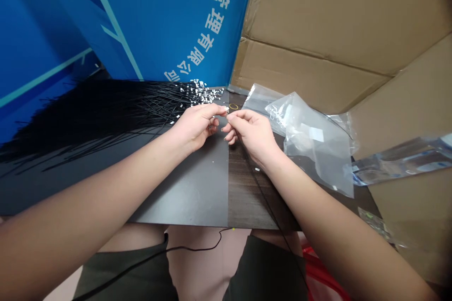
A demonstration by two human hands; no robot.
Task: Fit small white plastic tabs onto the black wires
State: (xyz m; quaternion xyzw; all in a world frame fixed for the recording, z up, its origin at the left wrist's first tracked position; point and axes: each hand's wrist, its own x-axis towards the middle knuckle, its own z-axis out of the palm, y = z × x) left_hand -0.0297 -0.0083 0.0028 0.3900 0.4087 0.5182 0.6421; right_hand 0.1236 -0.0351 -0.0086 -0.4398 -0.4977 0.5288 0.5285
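From my remote seat I see both hands working together at the middle of the frame, over the far part of a dark laminate bench [197, 193]. The left hand [197, 127] is closed in a fingertip pinch on a small white plastic piece [225, 110], which I can barely resolve at this size. The right hand [252, 135] is closed too, thumb and forefinger pinched just beside the left hand's fingertips. It seems to hold a thin black wire [261, 193] that runs down across the bench toward the lower right, though the exact grip is hidden.

Left of centre, a long fan of black wires [106, 113] spreads toward the left edge of the frame, and a scatter of small white pieces [202, 91] lies at its tips. To the right sit clear plastic bags [310, 143], with cardboard sheets [318, 23] behind them and a blue banner with white lettering [141, 14] at the top.

For work this fine, I'd keep both pinches right at the fingertips and close together, with the wrists low and steady: a strand this thin bends easily, and a piece this small slips readily.
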